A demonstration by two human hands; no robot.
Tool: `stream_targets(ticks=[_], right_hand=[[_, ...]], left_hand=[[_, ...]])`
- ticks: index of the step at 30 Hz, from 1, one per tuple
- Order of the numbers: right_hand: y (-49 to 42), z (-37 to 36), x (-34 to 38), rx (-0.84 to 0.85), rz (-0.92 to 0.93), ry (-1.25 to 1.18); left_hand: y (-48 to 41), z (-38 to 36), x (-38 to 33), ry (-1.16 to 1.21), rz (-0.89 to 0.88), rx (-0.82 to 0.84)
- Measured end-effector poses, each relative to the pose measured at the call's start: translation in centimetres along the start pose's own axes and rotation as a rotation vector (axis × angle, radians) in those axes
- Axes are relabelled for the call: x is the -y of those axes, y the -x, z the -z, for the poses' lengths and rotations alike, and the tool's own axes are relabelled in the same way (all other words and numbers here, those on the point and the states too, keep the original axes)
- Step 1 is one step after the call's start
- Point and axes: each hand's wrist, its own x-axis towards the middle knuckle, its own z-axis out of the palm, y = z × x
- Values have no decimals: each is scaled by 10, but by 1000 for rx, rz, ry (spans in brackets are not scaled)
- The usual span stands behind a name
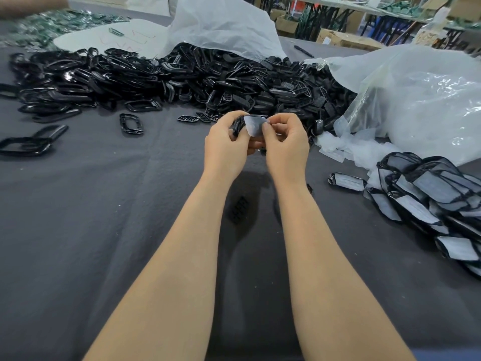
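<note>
"Black, that plastic part (238,126). Who has it?"

"Both hands, up off the grey cloth (104,230). The left hand (226,144) grips it, fingers curled round its left end. The right hand (286,144) pinches a grey film (253,125) between thumb and forefinger, right against the part."

"Is the film stuck down flat?"

"I cannot tell. Its lower edge shows free, but the fingers hide the rest."

"And around the grip?"

"Beyond it lies a heap of black frames (156,76) at the mouth of a white bag (223,24). To the right of it, nearer the person, is a pile of film-covered parts (437,199). One single covered part (347,179) lies between that pile and the right wrist. Below the grip, between the forearms, a small black grille (239,208) rests on the cloth."
</note>
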Motion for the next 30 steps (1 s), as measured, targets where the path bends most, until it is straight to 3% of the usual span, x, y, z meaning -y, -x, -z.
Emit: stream_targets(ticks=[4, 10, 21, 30], right_hand=[[-1, -1, 1, -15, -53, -34], [-11, 5, -2, 139, -367, -316], [-14, 23, -6, 236, -222, -31], [-13, 12, -8, 184, -223, -42]], left_hand=[[-2, 1, 2, -15, -8, 6], [-3, 1, 2, 14, -26, 46], [0, 5, -1, -15, -59, 136], [2, 3, -4, 32, -27, 137]])
